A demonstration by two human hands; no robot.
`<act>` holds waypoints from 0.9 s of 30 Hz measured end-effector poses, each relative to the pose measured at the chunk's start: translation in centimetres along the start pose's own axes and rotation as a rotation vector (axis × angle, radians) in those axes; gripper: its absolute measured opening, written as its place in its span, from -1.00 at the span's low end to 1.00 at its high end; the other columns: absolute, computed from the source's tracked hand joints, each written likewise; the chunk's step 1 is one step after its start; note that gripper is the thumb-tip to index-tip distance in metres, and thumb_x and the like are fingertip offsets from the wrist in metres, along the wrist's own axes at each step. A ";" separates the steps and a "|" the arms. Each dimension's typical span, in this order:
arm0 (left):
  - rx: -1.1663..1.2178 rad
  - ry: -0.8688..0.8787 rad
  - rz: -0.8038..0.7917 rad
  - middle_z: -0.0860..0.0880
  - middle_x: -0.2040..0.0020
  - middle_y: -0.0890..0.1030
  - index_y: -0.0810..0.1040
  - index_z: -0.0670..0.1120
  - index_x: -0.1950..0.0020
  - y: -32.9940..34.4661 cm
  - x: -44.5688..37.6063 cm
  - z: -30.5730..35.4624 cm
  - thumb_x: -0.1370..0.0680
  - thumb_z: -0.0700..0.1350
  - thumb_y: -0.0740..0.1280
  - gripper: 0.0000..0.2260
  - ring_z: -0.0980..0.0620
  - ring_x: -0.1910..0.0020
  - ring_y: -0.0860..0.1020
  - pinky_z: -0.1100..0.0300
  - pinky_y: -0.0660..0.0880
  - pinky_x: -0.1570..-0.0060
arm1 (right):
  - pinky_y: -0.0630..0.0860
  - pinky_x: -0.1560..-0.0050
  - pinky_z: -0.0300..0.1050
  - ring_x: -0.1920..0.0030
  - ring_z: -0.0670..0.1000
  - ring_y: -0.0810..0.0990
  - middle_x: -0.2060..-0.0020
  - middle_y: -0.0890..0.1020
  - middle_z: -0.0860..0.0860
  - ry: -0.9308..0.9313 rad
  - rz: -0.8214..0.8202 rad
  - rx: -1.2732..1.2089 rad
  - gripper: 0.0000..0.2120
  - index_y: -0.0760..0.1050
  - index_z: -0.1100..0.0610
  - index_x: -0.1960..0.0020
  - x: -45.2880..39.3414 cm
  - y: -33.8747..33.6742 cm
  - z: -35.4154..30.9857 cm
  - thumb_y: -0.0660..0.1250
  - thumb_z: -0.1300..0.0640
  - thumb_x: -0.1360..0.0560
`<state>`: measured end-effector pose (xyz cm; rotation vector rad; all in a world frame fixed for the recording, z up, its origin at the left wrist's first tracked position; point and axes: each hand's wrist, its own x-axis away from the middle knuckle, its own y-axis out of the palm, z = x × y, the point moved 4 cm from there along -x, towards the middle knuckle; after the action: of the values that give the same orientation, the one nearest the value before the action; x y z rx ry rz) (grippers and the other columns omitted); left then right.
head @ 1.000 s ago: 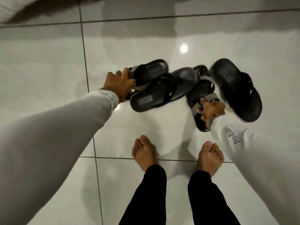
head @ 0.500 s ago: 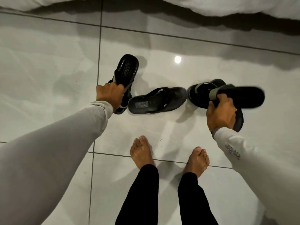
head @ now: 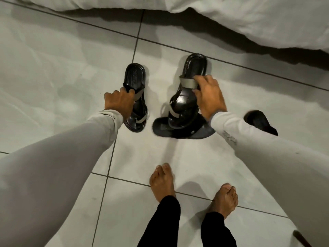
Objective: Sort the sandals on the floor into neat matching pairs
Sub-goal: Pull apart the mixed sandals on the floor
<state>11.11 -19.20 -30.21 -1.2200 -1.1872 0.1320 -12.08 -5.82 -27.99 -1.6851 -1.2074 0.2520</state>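
Two glossy black sandals with grey straps lie lengthwise on the pale tiled floor, heels away from me. My left hand [head: 119,102] grips the strap of the left sandal [head: 135,75]. My right hand [head: 209,97] grips the grey strap of the right sandal [head: 195,65], whose toe end rests over a matte black flip-flop [head: 185,131] lying crosswise beneath it. A second matte black sandal [head: 259,122] lies to the right, partly hidden behind my right sleeve.
A white bed cover [head: 231,16] hangs along the top edge with dark shadow below it. My two bare feet [head: 162,180] stand on the tiles just below the sandals. A thin dark object [head: 301,237] shows at the bottom right corner.
My right hand has carried its grey-strapped sandal leftwards and set it over the crosswise flip-flop, parallel to the left sandal. My left hand has stayed on its sandal. The view has tilted up.
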 end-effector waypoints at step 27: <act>0.235 0.156 0.190 -0.23 -0.30 0.52 0.32 -0.15 -0.50 -1.8 2.6 8.8 -0.63 -0.05 0.22 -0.55 -0.31 -0.14 0.58 -0.14 0.55 0.02 | 0.35 -0.47 0.15 -0.50 0.22 0.32 -0.54 0.29 0.12 0.255 -0.211 0.029 -0.44 0.27 0.01 -0.54 6.3 2.1 7.7 0.21 0.27 -0.57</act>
<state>4.78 -12.56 -28.32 -1.1116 -0.8927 0.3049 -12.82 3.83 -31.05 -1.4993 -1.1707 -0.0729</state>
